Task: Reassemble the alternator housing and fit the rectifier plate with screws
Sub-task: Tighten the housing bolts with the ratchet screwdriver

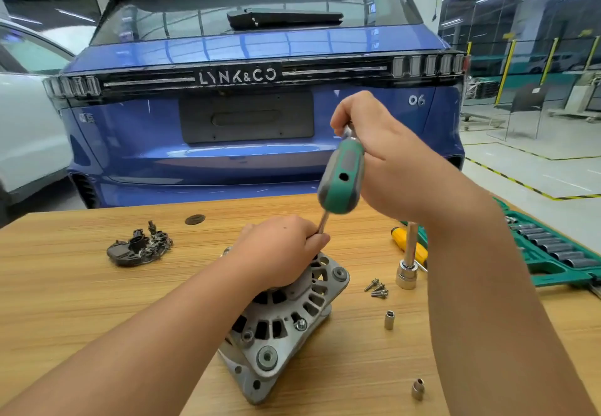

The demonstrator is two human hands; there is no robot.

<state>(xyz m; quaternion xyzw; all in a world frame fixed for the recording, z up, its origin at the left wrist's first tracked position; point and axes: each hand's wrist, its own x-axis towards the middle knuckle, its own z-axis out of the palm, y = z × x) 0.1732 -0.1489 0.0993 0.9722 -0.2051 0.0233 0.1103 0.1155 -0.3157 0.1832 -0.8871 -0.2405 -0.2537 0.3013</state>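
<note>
Alternator: lower centre, on the table. Left hand: on its top, fingers curled round the screwdriver shaft. Right hand: centre frame, gripping the handle's upper end. Rectifier plate: left of centre. Screws: right of alternator, beside a socket extension. Socket set: right edge.

Both forearms were bare from the lower frame edge up to the wrists, with no sleeve, glove, watch or ring visible. The left hand and right hand were bare too, nails short where they showed.
</note>
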